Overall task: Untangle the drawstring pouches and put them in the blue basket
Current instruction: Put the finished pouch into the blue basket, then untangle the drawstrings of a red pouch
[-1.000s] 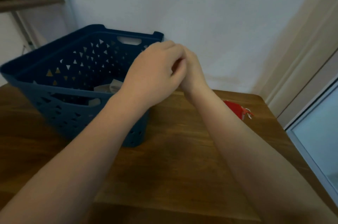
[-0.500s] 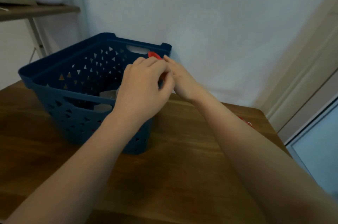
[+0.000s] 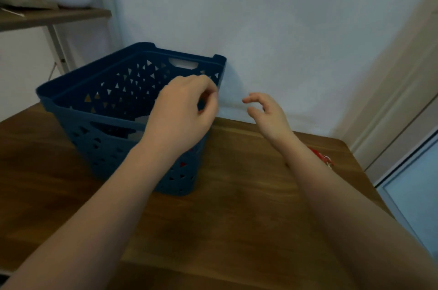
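The blue basket (image 3: 71, 109) with triangle holes stands on the wooden table at the left. My left hand (image 3: 184, 112) hovers over its right end, fingers loosely curled, with nothing in them. My right hand (image 3: 265, 109) is in the air just right of the basket, fingers relaxed and apart, empty. Pale pouches (image 3: 139, 121) lie inside the basket, and a bit of red (image 3: 182, 164) shows through a hole low in its near wall. Another red drawstring pouch (image 3: 323, 159) lies on the table at the right, mostly hidden behind my right forearm.
The wooden table (image 3: 237, 206) ends at the right near a pale door frame (image 3: 403, 104). A white wall is close behind the basket. At the upper left a shelf (image 3: 47, 17) carries a white package.
My hands, joined on a red pouch above the basket's rim, have come apart. The right hand has moved right, and neither hand holds the pouch now.
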The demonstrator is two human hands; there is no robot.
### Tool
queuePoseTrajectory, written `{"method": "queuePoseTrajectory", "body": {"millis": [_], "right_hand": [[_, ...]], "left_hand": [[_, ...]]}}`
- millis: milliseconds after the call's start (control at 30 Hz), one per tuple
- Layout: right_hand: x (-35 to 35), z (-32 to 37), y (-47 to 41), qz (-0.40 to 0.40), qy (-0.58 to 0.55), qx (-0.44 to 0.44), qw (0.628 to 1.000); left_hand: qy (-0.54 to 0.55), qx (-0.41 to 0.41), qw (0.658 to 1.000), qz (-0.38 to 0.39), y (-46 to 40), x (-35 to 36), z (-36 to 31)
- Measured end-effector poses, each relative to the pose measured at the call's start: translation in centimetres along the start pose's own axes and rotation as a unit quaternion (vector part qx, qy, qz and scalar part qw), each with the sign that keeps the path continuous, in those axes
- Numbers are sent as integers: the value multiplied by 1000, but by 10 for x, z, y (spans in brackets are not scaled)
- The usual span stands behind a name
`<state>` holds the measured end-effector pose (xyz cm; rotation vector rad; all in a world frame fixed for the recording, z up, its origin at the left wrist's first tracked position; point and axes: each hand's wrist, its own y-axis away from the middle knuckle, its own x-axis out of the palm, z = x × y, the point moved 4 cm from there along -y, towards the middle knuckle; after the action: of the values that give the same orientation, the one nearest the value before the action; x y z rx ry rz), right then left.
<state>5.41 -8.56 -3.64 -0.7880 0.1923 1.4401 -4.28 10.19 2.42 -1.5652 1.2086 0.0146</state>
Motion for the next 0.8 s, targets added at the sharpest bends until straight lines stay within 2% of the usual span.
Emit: {"method": "queuePoseTrajectory", "body": {"millis": [100,200,300,433,500,667,800], "right_hand": [[-22,-61,13,-13,70,111,991],[-47,-124,35,-37,121,216,968],[-70,-169,56,-28,206,269,940],[-82,-199,63,-20,187,319,929],[-87,-207,61,-28,200,324,924],[-91,-200,55,-42,335,269,902],[-87,-177,57,-84,337,165,923]], "left_hand": [[12,71,997,39,5,23,-27],[15,110,990,87,12,53,-45],[11,104,984,147,17,84,-54],[6,56,977,208,18,114,-52],[3,31,972,234,19,128,-50],[3,-7,957,291,22,157,-40],[-5,-6,954,299,18,172,-34]]}}
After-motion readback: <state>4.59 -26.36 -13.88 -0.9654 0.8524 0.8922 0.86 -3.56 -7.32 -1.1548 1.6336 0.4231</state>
